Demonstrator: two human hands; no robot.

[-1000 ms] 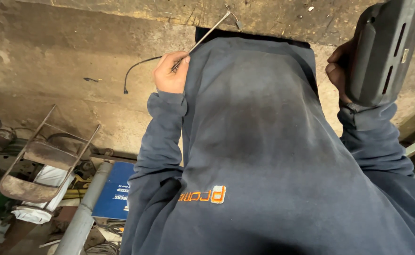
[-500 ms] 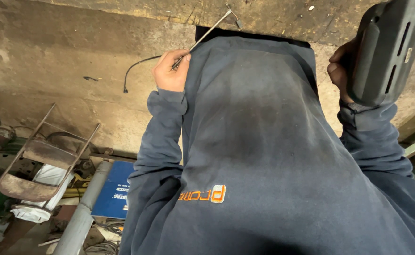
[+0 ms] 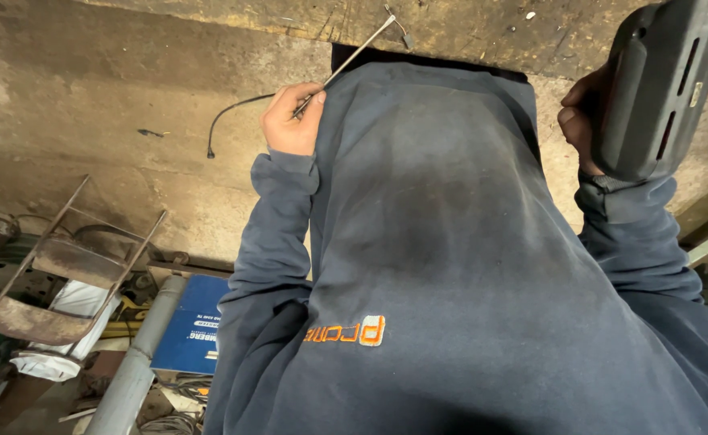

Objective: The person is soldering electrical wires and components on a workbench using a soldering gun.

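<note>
Seen from the head camera, the left hand [image 3: 291, 119] is pinched around a thin metal rod [image 3: 352, 53], holding its lower end while the tip rests up against the rough concrete wall [image 3: 112, 89], near a small clip. The right hand [image 3: 583, 121] is clenched on the grip of a dark grey power tool [image 3: 658, 84], raised beside the navy sweatshirt [image 3: 450, 266] that fills most of the view. To do this well, I'd judge the rod should be kept steady and pressed firmly to the wall, with the tool brought in squarely and the fingers clear of the tip. A thin black wire [image 3: 229, 113] curls off the wall just left of the hand. Lower left, a flat blue box [image 3: 189, 326] with white print lies beside a grey pipe [image 3: 136, 362] and a rusty metal frame [image 3: 56, 274]. The sweatshirt carries a small orange stitched logo.
</note>
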